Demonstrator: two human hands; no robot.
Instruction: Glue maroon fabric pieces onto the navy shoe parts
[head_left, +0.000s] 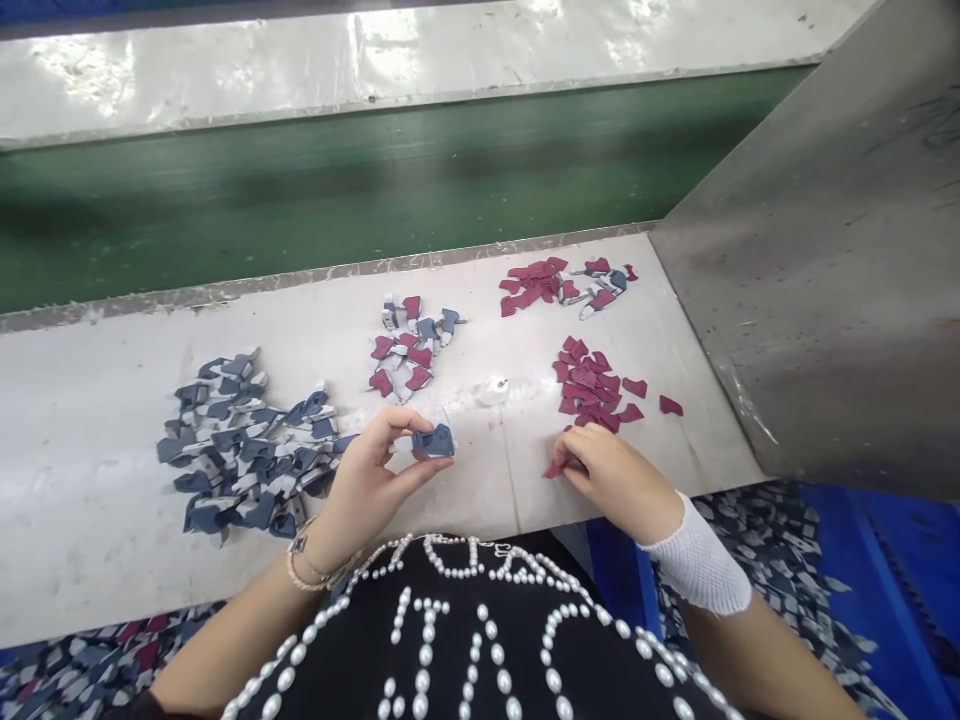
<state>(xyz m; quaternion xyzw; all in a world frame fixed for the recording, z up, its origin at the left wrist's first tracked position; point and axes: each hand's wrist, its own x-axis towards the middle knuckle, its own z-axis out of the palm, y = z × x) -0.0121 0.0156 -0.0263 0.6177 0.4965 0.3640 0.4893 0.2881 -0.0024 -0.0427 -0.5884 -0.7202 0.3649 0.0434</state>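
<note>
My left hand (pixel 373 470) pinches a small blue-grey cut piece (pixel 433 441) between thumb and fingers, just above the white table (pixel 90 480). My right hand (pixel 611 472) is curled with its fingertips on a dark red piece (pixel 556 468) lying on the table, at the near edge of a pile of red pieces (pixel 595 385). A large pile of blue-grey pieces (pixel 244 445) lies left of my left hand.
A mixed red and blue pile (pixel 409 345) and another red pile (pixel 559 283) lie farther back. A green conveyor belt (pixel 360 190) runs behind the table. A slanted metal panel (pixel 832 280) rises at the right. Scattered pieces fill blue bins (pixel 840 560) below.
</note>
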